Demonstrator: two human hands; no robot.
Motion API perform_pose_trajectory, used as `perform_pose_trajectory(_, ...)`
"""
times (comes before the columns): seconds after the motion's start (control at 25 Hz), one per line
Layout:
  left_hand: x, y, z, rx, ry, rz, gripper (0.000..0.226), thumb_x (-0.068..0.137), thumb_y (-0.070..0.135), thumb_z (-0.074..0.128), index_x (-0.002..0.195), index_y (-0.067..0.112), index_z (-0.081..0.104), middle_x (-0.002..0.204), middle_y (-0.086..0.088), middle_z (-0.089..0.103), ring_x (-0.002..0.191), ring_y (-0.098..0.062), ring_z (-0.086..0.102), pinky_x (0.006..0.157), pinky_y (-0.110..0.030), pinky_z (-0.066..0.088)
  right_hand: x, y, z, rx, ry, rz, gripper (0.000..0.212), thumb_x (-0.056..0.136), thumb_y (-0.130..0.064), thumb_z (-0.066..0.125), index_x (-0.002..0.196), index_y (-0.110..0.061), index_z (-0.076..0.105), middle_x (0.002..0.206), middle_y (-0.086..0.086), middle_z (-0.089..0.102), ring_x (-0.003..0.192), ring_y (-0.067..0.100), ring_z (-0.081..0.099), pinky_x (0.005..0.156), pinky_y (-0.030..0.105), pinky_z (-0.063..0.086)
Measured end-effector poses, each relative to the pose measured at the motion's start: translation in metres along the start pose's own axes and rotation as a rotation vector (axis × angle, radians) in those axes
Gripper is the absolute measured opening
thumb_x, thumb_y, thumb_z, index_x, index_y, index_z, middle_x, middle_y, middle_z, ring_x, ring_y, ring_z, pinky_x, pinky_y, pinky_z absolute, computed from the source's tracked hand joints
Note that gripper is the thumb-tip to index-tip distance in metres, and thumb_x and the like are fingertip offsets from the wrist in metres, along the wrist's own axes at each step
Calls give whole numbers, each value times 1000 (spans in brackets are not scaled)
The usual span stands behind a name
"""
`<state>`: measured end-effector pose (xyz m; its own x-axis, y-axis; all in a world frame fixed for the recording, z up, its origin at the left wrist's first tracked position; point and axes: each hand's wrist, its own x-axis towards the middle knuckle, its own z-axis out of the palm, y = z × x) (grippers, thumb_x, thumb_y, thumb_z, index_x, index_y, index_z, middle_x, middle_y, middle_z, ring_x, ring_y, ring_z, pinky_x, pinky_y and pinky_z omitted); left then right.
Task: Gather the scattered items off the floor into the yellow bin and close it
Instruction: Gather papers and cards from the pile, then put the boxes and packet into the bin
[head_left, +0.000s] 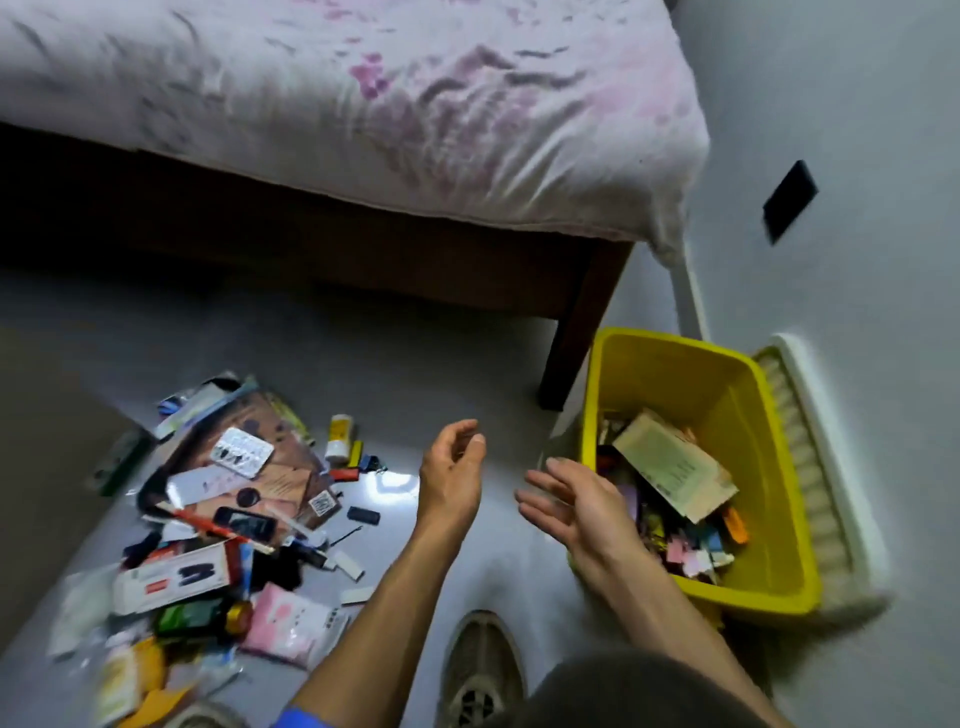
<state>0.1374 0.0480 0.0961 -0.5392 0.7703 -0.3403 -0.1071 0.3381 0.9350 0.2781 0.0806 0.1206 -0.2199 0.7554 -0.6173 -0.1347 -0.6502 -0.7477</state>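
The yellow bin (748, 395) stands open on the floor at the right, partly filled with boxes, cards and small packets. Its white lid (815, 467) leans against the wall behind it. A heap of scattered items (223, 514) lies on the floor at the left: a blister pack (241, 451), a white bottle (340, 438), a phone (244, 521), boxes and a pink packet (283, 621). My left hand (452, 473) hovers between the heap and the bin, fingers loosely curled, holding nothing. My right hand (576, 504) is beside the bin's left wall with its fingers spread, and is empty.
A bed (363, 114) with a flowered sheet spans the top; its dark wooden leg (576, 343) stands just left of the bin. The wall on the right carries a black plate (789, 208). My shoe (480, 670) is on the floor below my hands.
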Motion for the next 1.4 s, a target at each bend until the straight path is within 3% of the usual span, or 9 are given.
perform_pose_trajectory(0.4,-2,-64,-185,77,459,-144,11,94,19,57,102,21,64,109,-3,69,96,-19,62,85,-29,50,19,78,161,-657,-514,130,15,92,-16,63,107,-12,66,94,11,76,84,34,73,76,41,62)
perform_pose_trajectory(0.56,7,-121,-249,331,705,-326,30,87,14,59,116,21,61,121,-5,64,108,-25,58,93,-36,48,39,119,200,-835,-608,174,16,89,-15,67,105,-15,66,95,11,75,75,25,72,74,38,59)
perform_pose_trajectory(0.68,14,-159,-283,388,891,-523,56,83,31,66,133,23,42,136,-8,49,121,-32,47,98,-48,44,57,157,209,-996,-628,160,12,88,-16,67,99,-19,66,96,9,72,73,17,69,67,32,56)
perform_pose_trajectory(0.84,43,-184,-306,337,819,-687,94,73,62,70,145,36,16,140,-8,48,124,-37,46,101,-54,39,76,213,204,-1439,-676,-124,23,87,-30,66,109,-26,61,112,-3,69,90,14,64,75,29,51)
perform_pose_trajectory(0.92,57,-185,-314,239,769,-728,92,65,69,70,139,36,27,131,-6,56,114,-36,55,98,-52,44,78,237,196,-1632,-725,-243,47,82,-43,65,124,-27,53,123,-4,65,104,20,62,74,28,45)
perform_pose_trajectory(1.08,71,-192,-328,6,695,-630,62,66,45,82,116,26,51,111,4,67,89,-19,67,73,-35,57,80,277,191,-1857,-748,-361,63,75,-44,68,131,-24,46,120,5,65,105,28,59,80,33,48)
perform_pose_trajectory(1.2,65,-195,-331,-98,715,-434,29,71,34,83,89,29,60,94,1,74,67,-8,70,50,-20,52,82,272,197,-1683,-753,-262,22,77,-34,66,96,-25,61,93,1,68,88,26,63,62,29,40)
perform_pose_trajectory(1.28,60,-193,-335,-212,752,-321,22,72,34,83,80,28,63,95,-5,75,76,-17,73,63,-32,60,85,253,195,-1534,-801,-217,14,75,-35,66,73,-27,55,75,-6,62,74,20,60,58,33,41)
perform_pose_trajectory(1.4,53,-179,-349,-280,807,-179,15,72,33,83,76,29,69,95,-7,75,83,-25,72,76,-43,61,79,229,199,-1321,-930,-227,23,72,-45,67,74,-24,57,78,-5,62,72,14,61,65,36,49)
